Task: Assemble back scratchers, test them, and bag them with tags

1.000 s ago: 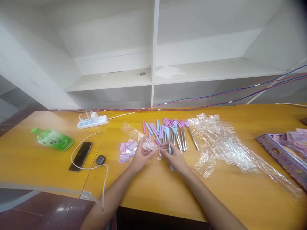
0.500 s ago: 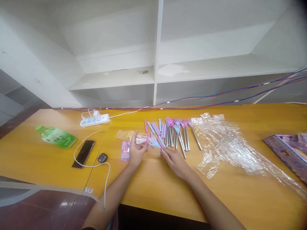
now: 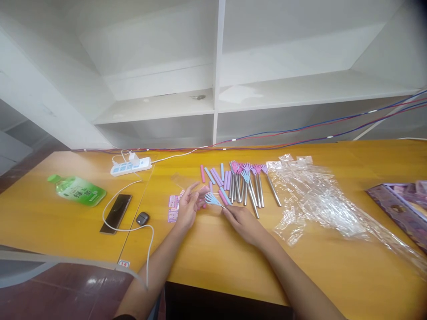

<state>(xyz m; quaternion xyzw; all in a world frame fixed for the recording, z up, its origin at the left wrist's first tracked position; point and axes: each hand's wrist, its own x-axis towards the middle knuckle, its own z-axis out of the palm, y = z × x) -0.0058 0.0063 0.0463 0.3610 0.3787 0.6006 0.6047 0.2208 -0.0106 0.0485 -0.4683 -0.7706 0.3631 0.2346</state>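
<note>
My right hand (image 3: 242, 223) is closed on the handle of a light-blue back scratcher (image 3: 212, 199), whose claw head points left. Facing it, my left hand (image 3: 188, 208) grips a thin clear plastic bag (image 3: 182, 179); the claw head is at the bag's near end, close to my fingertips, and I cannot tell whether it is inside. Left of that hand lie small purple printed cards (image 3: 173, 208). Just beyond my right hand are several back scratchers (image 3: 257, 184) with pink, blue and purple heads and metal rods. Pink, purple and blue tubes (image 3: 216, 177) lie beside them.
A heap of clear plastic bags (image 3: 320, 202) spreads to the right, by a purple box (image 3: 396, 209). Leftward are a green bottle (image 3: 80, 190), a phone (image 3: 116, 214), a black earbud case (image 3: 143, 218), a white cable and a power strip (image 3: 130, 166). White shelving stands behind.
The blue claw head has shifted slightly left, nearer my left hand. My left fingers have changed their hold on the bag and reach further over toward the claw.
</note>
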